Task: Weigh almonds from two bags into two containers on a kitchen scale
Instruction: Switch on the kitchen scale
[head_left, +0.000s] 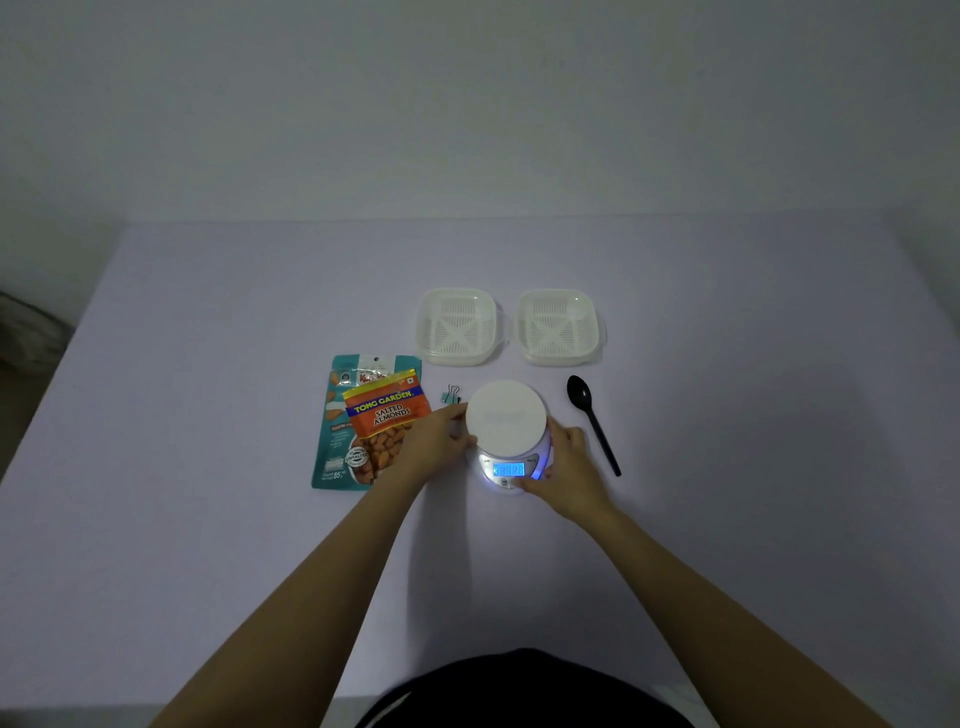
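Observation:
A small kitchen scale (506, 415) with a round white platform and a lit blue display stands at the table's middle. My left hand (434, 444) grips its left side. My right hand (563, 467) holds its right side, thumb near the display. Left of the scale lies an orange salted-almonds bag (387, 410) on top of a teal almond bag (332, 441). Two empty white square containers (457, 326) (560, 327) with slotted bottoms sit side by side behind the scale.
A black plastic spoon (592, 421) lies right of the scale. A small binder clip (451, 395) rests between the bags and the scale. The lilac table (208, 519) meets a pale wall at the back.

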